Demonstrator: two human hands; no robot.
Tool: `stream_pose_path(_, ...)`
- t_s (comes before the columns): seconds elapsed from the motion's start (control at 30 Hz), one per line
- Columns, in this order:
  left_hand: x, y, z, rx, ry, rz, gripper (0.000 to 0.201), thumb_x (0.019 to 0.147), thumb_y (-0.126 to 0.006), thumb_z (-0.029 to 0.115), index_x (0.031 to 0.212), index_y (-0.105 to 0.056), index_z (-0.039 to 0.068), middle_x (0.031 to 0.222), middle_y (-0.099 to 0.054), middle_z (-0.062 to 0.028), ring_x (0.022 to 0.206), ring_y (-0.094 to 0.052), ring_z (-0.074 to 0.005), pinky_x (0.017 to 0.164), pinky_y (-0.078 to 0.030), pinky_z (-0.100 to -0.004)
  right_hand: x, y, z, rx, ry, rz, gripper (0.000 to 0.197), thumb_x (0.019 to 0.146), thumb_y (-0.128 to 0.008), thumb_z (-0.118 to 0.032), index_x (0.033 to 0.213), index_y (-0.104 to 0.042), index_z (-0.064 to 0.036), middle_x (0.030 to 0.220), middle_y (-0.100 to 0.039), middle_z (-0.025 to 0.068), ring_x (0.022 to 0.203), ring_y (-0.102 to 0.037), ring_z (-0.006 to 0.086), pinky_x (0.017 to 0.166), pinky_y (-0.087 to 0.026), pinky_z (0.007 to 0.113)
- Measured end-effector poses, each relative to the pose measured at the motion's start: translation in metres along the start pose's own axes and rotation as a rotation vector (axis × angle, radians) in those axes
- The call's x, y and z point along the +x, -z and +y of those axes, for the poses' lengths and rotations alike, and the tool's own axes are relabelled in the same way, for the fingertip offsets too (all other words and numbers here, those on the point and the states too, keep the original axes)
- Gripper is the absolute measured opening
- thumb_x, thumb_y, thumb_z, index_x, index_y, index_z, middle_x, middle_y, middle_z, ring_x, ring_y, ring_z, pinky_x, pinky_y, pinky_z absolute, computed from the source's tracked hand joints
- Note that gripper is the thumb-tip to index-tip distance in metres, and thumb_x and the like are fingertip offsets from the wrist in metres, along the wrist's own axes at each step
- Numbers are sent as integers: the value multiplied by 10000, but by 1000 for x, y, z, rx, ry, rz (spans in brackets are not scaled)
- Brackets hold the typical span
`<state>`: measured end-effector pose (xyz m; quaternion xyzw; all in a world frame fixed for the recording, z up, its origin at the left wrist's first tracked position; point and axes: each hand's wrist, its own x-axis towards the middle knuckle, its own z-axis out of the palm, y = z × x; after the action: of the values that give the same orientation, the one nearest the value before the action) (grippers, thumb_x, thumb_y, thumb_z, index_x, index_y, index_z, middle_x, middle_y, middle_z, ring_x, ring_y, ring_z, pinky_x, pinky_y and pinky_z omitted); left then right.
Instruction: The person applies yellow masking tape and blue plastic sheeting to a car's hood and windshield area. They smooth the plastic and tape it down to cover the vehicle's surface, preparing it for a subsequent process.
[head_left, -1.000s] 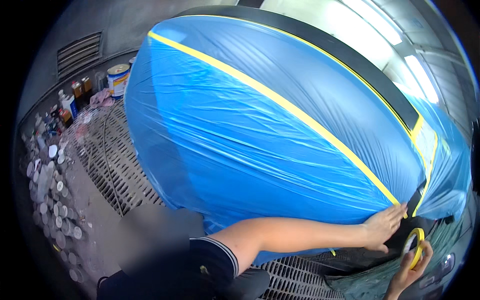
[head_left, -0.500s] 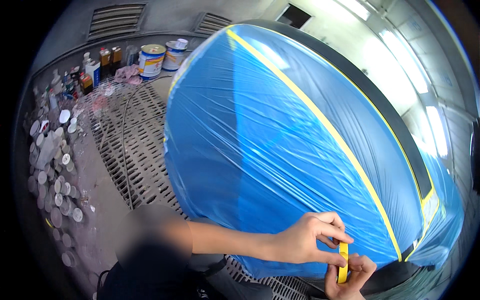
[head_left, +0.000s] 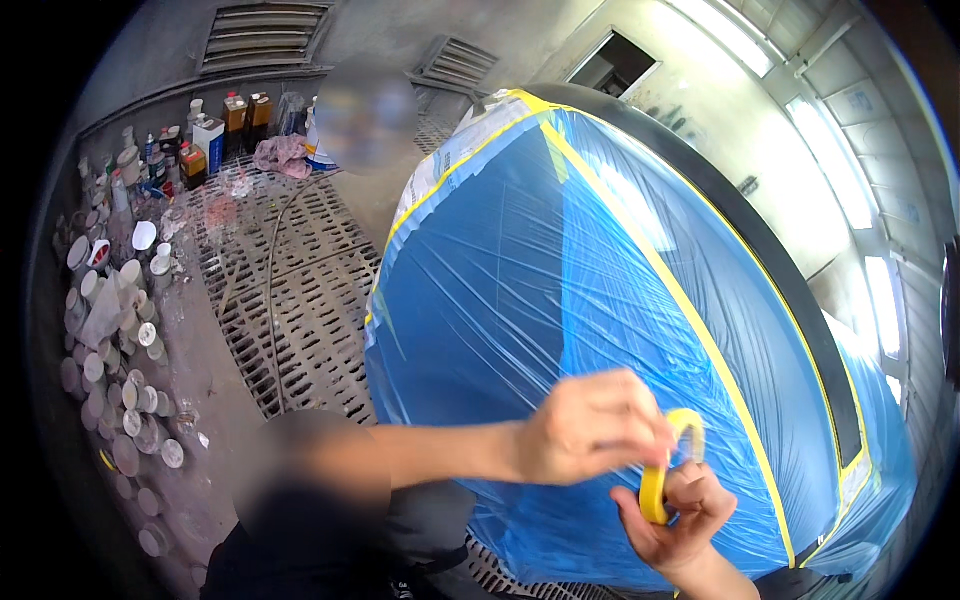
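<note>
A roll of yellow masking tape (head_left: 653,492) is tilted between my two hands at the lower right, in front of the car under blue film. My right hand (head_left: 690,520) holds the roll, its bent fingers against the ring and its thumb sticking out to the left. From the left, my left hand (head_left: 600,428) reaches across with its fingers pinched together at the roll's upper left edge; motion blurs them. Blue masking film (head_left: 470,290) drapes the car in wrinkles, and a yellow tape strip (head_left: 690,305) runs diagonally down it.
Several cups and lids (head_left: 130,395) crowd the left floor. Cans and bottles (head_left: 235,120) stand along the back wall beside a pink rag (head_left: 283,156). A hose (head_left: 272,285) lies over the slotted floor grating (head_left: 320,270). The car's black strip (head_left: 740,170) shows between film sheets.
The roll has risen and turned, so its ring opening now shows. My left hand has moved up and left, and my right hand has come up with the roll. The view has shifted.
</note>
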<state>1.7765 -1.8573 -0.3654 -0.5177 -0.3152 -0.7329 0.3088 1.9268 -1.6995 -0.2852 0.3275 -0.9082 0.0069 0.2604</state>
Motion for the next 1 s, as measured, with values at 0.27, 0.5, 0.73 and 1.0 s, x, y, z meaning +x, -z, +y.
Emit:
stream_pose_path(0.27, 135, 216, -176, 694, 199, 496, 188, 985, -708, 167, 948, -760, -10, 849, -757, -49, 791, -638, -84, 718, -493, -270, -45, 56, 5, 106, -28, 148, 579, 862, -871, -330, 1146, -432, -81, 854, -608, 96, 768, -593, 224, 786, -475, 382)
stream_pose_path(0.5, 127, 289, -256, 862, 327, 426, 256, 904, -794, 266, 925, -783, 11, 820, -763, -101, 718, -686, -162, 701, -527, -330, -233, 146, 60, -406, -451, 278, 411, 1012, -667, -367, 1119, -574, 18, 853, -603, 142, 834, -591, 311, 891, -486, 438)
stream_pose_path(0.73, 114, 286, -261, 780, 596, 352, 292, 974, -757, 279, 1136, -760, 36, 933, -775, -49, 826, -675, -118, 743, -514, -281, -393, 257, 39, -991, -761, 83, 383, 1031, -626, -353, 987, -656, 26, 847, -635, 158, 850, -611, 355, 888, -479, 457)
stream_pose_path(1.0, 139, 297, -241, 890, 295, 5, 668, 1035, -664, 339, 1561, -440, -7, 1352, -680, -130, 1234, -628, -224, 1042, -466, -331, -349, 199, 89, -1193, -821, 78, 385, 960, -705, -390, 808, -652, -41, 730, -643, 114, 700, -614, 313, 747, -460, 426)
